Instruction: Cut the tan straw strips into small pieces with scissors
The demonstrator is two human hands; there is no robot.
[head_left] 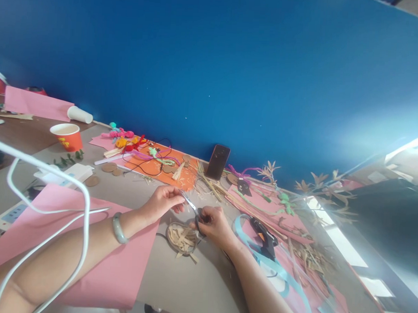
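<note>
My right hand (pixel 215 225) is closed round the dark handles of a pair of scissors (pixel 192 205), whose silver blades point up and left. At the blade tips, my left hand (pixel 167 201) is pinched shut; whatever sits between its fingertips is too small to make out. A pale green bangle (pixel 120 228) circles the left wrist. Just below both hands, tan strips (pixel 182 238) lie in a small round holder on the grey table (pixel 175 291). Beyond the hands, an orange sheet (pixel 168 178) carries scattered pale clippings.
A phone (pixel 218 161) leans on the blue wall. Pink paper (pixel 121 272) lies under my left arm, and a white cable (pixel 85 225) loops above it. A paper cup (pixel 67 137) stands at left. A black glue gun (pixel 266 237) and blue ribbon (pixel 240 229) lie at right.
</note>
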